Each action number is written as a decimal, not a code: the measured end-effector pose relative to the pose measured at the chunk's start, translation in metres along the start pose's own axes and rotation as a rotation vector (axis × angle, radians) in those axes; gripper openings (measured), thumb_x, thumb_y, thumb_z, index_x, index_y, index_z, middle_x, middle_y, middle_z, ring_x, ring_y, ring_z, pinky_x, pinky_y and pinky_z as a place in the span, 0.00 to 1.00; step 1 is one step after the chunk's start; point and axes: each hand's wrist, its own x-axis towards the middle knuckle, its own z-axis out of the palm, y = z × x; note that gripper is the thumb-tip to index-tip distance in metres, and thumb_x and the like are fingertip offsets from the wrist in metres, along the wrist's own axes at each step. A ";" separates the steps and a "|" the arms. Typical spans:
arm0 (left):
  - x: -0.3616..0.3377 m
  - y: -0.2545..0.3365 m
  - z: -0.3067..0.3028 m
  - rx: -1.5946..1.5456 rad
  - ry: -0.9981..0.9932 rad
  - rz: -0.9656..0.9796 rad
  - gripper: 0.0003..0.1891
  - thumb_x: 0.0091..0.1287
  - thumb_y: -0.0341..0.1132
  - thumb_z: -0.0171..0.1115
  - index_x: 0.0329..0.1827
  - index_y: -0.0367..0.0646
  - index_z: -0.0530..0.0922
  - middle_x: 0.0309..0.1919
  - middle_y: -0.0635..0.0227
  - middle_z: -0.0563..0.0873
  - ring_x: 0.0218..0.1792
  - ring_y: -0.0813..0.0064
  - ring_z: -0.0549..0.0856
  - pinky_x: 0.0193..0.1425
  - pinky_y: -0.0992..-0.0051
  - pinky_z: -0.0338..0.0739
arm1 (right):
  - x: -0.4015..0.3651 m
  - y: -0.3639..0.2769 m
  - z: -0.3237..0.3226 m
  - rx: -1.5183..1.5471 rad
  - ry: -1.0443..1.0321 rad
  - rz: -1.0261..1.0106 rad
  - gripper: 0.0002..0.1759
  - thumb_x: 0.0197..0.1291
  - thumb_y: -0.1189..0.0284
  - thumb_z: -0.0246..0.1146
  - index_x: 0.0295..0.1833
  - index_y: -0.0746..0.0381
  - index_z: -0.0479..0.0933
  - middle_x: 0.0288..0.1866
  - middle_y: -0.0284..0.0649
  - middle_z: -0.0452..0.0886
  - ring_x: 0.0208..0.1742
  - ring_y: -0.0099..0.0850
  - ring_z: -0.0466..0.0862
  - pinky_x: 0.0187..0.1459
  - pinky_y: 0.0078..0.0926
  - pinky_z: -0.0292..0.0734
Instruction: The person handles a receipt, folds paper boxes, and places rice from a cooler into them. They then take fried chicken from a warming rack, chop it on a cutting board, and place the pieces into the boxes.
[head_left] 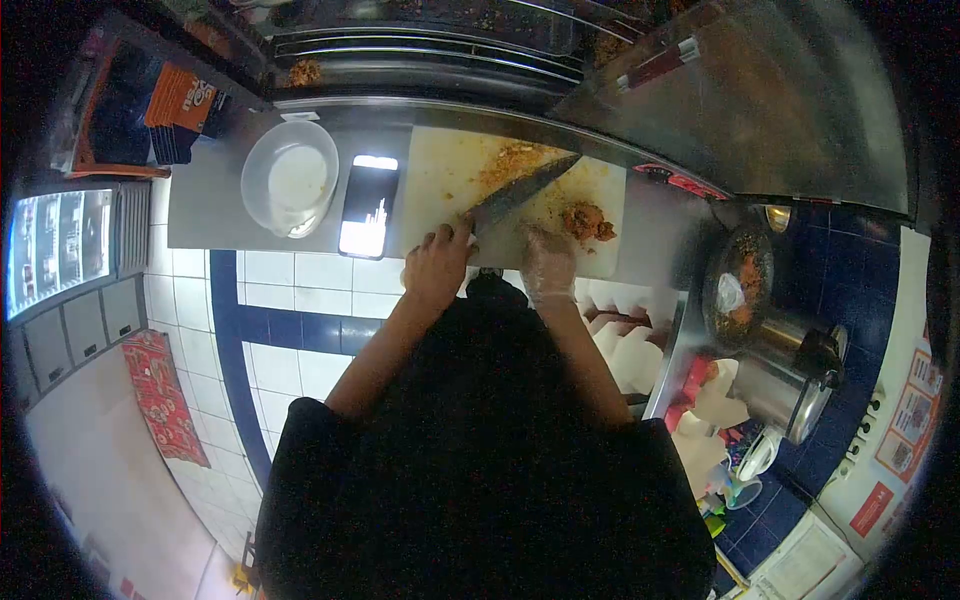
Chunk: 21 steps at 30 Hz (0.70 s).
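Observation:
In the head view, my left hand (437,265) is closed around the handle of a large, dark-bladed kitchen knife (522,192). Its blade slants up and to the right across a pale cutting board (430,180). Orange-brown chopped bits (515,160) lie beyond the blade. My right hand (548,264) is over the board's near edge, smeared by motion, with a whitish sheen like a thin clear glove. Its fingers cannot be made out. Close to it, on the board's right part, sits a small heap of reddish-brown cooked food, perhaps meat (588,222).
Left of the board lie a lit phone (368,207) and a translucent plastic bowl (290,180) on the steel counter (205,215). To the right stand a dark pan (738,280) with food and a steel pot (780,395). A metal-framed unit (430,70) runs behind the counter.

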 end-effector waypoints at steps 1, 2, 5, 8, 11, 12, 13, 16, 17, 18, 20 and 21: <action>0.001 0.000 -0.001 -0.016 -0.019 -0.006 0.25 0.70 0.46 0.59 0.69 0.51 0.69 0.47 0.58 0.82 0.46 0.53 0.86 0.43 0.55 0.84 | 0.000 -0.002 -0.004 0.022 0.037 -0.002 0.22 0.48 0.76 0.66 0.52 0.55 0.81 0.49 0.44 0.86 0.51 0.44 0.83 0.54 0.42 0.77; 0.001 0.000 -0.001 -0.018 -0.017 -0.006 0.25 0.70 0.46 0.59 0.69 0.51 0.69 0.47 0.58 0.82 0.46 0.53 0.86 0.43 0.55 0.84 | -0.002 0.001 -0.010 0.021 0.038 -0.005 0.22 0.48 0.76 0.66 0.52 0.55 0.81 0.49 0.44 0.86 0.51 0.44 0.83 0.54 0.42 0.77; 0.000 -0.003 0.003 -0.022 -0.022 -0.008 0.26 0.70 0.46 0.59 0.70 0.52 0.69 0.48 0.57 0.82 0.46 0.53 0.86 0.43 0.54 0.84 | 0.005 0.011 -0.044 -0.123 0.185 0.049 0.14 0.58 0.65 0.63 0.49 0.55 0.83 0.51 0.42 0.85 0.54 0.43 0.82 0.55 0.48 0.73; -0.003 -0.003 0.002 -0.034 0.057 0.039 0.27 0.70 0.46 0.59 0.71 0.52 0.68 0.49 0.56 0.82 0.47 0.53 0.85 0.41 0.55 0.84 | 0.019 0.008 -0.079 -0.316 0.087 0.259 0.19 0.63 0.61 0.60 0.58 0.54 0.80 0.64 0.47 0.78 0.68 0.45 0.73 0.66 0.57 0.64; 0.003 0.001 -0.004 -0.028 -0.050 0.006 0.27 0.70 0.46 0.58 0.71 0.51 0.68 0.49 0.56 0.81 0.48 0.52 0.85 0.42 0.54 0.84 | 0.007 0.022 -0.063 -0.626 -0.138 0.076 0.26 0.67 0.52 0.55 0.66 0.51 0.74 0.76 0.51 0.62 0.77 0.50 0.61 0.74 0.60 0.50; 0.003 -0.001 -0.004 -0.037 -0.042 0.005 0.26 0.71 0.46 0.58 0.71 0.52 0.68 0.48 0.56 0.81 0.48 0.52 0.85 0.43 0.54 0.84 | 0.001 0.019 -0.060 -0.513 -0.065 0.008 0.27 0.65 0.54 0.56 0.68 0.50 0.73 0.77 0.51 0.62 0.79 0.49 0.59 0.76 0.60 0.44; 0.001 -0.002 -0.002 -0.045 -0.039 -0.001 0.26 0.71 0.47 0.58 0.71 0.52 0.68 0.48 0.56 0.81 0.48 0.51 0.85 0.44 0.53 0.83 | -0.002 0.014 -0.056 -0.396 0.002 -0.061 0.30 0.64 0.57 0.58 0.71 0.50 0.71 0.77 0.51 0.61 0.80 0.48 0.57 0.78 0.61 0.37; 0.002 -0.004 0.002 -0.049 -0.036 -0.016 0.25 0.71 0.47 0.58 0.69 0.53 0.69 0.48 0.56 0.81 0.48 0.51 0.85 0.46 0.51 0.83 | 0.003 0.006 -0.035 -0.435 -0.078 -0.021 0.29 0.63 0.58 0.57 0.70 0.47 0.72 0.77 0.50 0.62 0.80 0.47 0.57 0.77 0.62 0.37; 0.003 -0.005 0.004 -0.042 -0.040 -0.001 0.25 0.71 0.47 0.58 0.69 0.53 0.69 0.48 0.56 0.81 0.48 0.51 0.85 0.46 0.51 0.83 | 0.002 0.002 -0.031 -0.435 -0.073 -0.005 0.29 0.63 0.58 0.57 0.70 0.47 0.72 0.77 0.50 0.62 0.80 0.47 0.57 0.77 0.62 0.37; 0.003 -0.005 0.007 -0.037 -0.042 -0.001 0.25 0.70 0.47 0.58 0.69 0.53 0.69 0.48 0.56 0.81 0.48 0.51 0.85 0.46 0.51 0.83 | 0.001 -0.004 -0.026 -0.427 -0.141 -0.002 0.29 0.63 0.57 0.58 0.70 0.49 0.71 0.77 0.49 0.63 0.79 0.48 0.59 0.77 0.60 0.40; 0.004 -0.004 0.003 -0.019 -0.044 0.028 0.25 0.70 0.47 0.58 0.68 0.53 0.69 0.48 0.56 0.81 0.48 0.51 0.85 0.46 0.51 0.83 | 0.004 -0.016 -0.018 -0.407 -0.267 0.011 0.30 0.64 0.55 0.59 0.71 0.51 0.69 0.76 0.48 0.63 0.76 0.48 0.62 0.77 0.57 0.45; 0.003 -0.002 0.001 -0.022 -0.047 0.008 0.25 0.70 0.48 0.58 0.68 0.52 0.69 0.47 0.56 0.81 0.48 0.52 0.85 0.46 0.52 0.83 | 0.009 -0.018 -0.016 -0.396 -0.325 0.014 0.31 0.64 0.55 0.59 0.71 0.53 0.68 0.76 0.47 0.64 0.75 0.48 0.64 0.77 0.56 0.48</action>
